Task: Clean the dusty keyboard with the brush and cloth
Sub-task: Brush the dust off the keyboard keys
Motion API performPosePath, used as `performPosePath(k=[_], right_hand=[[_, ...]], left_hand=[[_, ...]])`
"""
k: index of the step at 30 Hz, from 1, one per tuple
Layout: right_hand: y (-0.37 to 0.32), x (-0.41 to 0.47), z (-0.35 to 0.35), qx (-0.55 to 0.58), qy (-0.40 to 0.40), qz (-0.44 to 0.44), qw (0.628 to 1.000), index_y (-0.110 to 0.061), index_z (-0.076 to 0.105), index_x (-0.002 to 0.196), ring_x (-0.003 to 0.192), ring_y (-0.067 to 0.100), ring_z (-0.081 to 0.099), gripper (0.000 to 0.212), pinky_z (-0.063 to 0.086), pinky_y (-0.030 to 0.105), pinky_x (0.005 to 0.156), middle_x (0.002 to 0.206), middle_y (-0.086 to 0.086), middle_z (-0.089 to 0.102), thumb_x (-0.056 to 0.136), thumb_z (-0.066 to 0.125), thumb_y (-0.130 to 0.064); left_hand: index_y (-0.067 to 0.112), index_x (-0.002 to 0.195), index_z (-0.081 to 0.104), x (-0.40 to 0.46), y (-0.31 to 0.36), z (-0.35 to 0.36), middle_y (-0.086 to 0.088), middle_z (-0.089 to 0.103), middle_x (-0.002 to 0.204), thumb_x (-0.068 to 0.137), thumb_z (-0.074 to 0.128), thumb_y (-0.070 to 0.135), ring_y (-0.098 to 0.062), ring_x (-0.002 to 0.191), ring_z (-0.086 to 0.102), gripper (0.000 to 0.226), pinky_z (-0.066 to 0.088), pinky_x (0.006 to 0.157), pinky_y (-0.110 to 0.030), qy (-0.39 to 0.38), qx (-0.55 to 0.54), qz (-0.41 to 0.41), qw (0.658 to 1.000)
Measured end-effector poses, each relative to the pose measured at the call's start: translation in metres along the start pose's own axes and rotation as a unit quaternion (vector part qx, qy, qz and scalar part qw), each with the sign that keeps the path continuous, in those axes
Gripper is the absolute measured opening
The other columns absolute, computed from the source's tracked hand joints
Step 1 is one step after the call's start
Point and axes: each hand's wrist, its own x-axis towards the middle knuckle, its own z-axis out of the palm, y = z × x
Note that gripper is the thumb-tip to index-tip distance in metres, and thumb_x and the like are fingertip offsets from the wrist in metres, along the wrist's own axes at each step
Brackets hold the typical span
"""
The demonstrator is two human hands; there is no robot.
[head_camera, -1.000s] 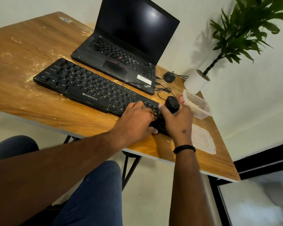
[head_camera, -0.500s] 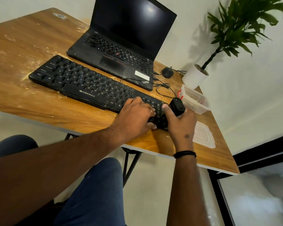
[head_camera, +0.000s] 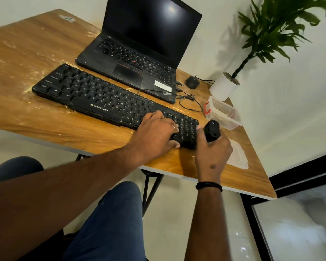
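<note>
Your left hand (head_camera: 156,132) lies flat, fingers spread, on the right end of the black Zebronics keyboard (head_camera: 102,98), pinning it to the wooden table (head_camera: 36,121). Your right hand (head_camera: 213,153) is closed around a black object (head_camera: 212,130) held upright just off the keyboard's right edge. Judging by the task it is probably the brush, though no bristles show, so you cannot be sure. No cloth is visible anywhere in view.

As for progress, the keys look fairly dark and clean, while pale dust still lies on the table around the keyboard's left end and along its front edge. That suggests brushing is well along or winding down at the number pad, and the wiping step is likely still ahead. You would also need to find the cloth first.

Compared with a second ago, your hands hold nearly the same pose: left still pressing the keyboard, right still gripping the black object. The object has drifted slightly clear of the keyboard's corner, towards the clear plastic container (head_camera: 223,113) beside the white plant pot (head_camera: 223,88), and your head has shifted a little.
</note>
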Motion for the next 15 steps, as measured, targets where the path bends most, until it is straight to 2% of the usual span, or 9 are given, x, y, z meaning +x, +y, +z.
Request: performPosePath(k=[3,5,7,12,15], right_hand=[[-0.006,-0.008,0.004,0.039,-0.039,-0.029,0.998,-0.01,0.066,0.09,0.061,0.003,0.052,0.025,0.038,0.007,0.054,0.07,-0.006,0.057,0.092,0.071,-0.035],[-0.005,-0.007,0.002,0.094,-0.068,-0.015,0.993,-0.013,0.065,0.086,0.061,-0.003,0.055,0.021,0.04,0.006,0.055,0.069,-0.008,0.058,0.091,0.073,-0.031],[0.001,-0.002,-0.004,0.127,-0.078,0.002,0.989,-0.015,0.063,0.08,0.061,0.0,0.056,0.021,0.042,0.009,0.055,0.067,-0.008,0.059,0.09,0.074,-0.03],[0.014,0.003,-0.013,0.07,-0.006,0.022,0.997,-0.013,0.061,0.079,0.061,0.005,0.052,0.027,0.035,0.01,0.053,0.066,-0.008,0.057,0.091,0.072,-0.034],[-0.001,-0.005,0.001,0.016,-0.02,-0.027,0.999,-0.012,0.065,0.088,0.06,0.0,0.05,0.025,0.036,0.004,0.055,0.07,-0.006,0.057,0.092,0.07,-0.037]], left_hand=[[0.029,0.131,0.065,0.001,0.001,0.0,0.014,0.062,0.133,0.088,0.061,0.062,-0.014,0.116,0.042,0.054,0.032,0.099,-0.036,-0.004,0.005,-0.002,1.0],[0.03,0.131,0.065,0.001,0.002,-0.001,0.014,0.062,0.133,0.088,0.062,0.061,-0.014,0.115,0.042,0.053,0.032,0.098,-0.036,-0.006,0.003,-0.005,1.0],[0.029,0.132,0.065,0.001,0.001,-0.001,0.013,0.062,0.134,0.088,0.062,0.062,-0.015,0.117,0.042,0.055,0.032,0.099,-0.036,-0.003,0.001,-0.004,1.0],[0.028,0.133,0.064,0.0,0.0,-0.001,0.013,0.061,0.136,0.088,0.062,0.063,-0.015,0.119,0.042,0.057,0.033,0.101,-0.036,-0.004,0.0,-0.001,1.0],[0.028,0.131,0.066,0.0,0.002,-0.002,0.013,0.063,0.133,0.088,0.064,0.06,-0.015,0.116,0.043,0.054,0.034,0.099,-0.037,-0.002,0.001,-0.005,1.0]])
